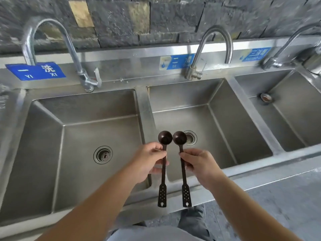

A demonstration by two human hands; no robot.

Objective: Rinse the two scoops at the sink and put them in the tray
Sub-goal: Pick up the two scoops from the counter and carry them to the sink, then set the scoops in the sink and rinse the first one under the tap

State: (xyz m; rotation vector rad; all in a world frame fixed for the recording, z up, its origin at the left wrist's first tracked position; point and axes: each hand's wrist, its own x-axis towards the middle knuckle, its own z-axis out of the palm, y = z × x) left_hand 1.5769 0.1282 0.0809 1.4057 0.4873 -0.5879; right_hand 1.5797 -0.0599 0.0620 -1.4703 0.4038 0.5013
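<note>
Hands pinch 2 scoops, bowls pointing away

Between your left hand fingers: left scoop, dark brown plastic, smooth, slight sheen. Between your right hand fingers: right scoop, same plastic. Beyond fingertips: sink, brushed stainless steel, dull satin; faucets polished metal; wall rough matt stone.
</note>
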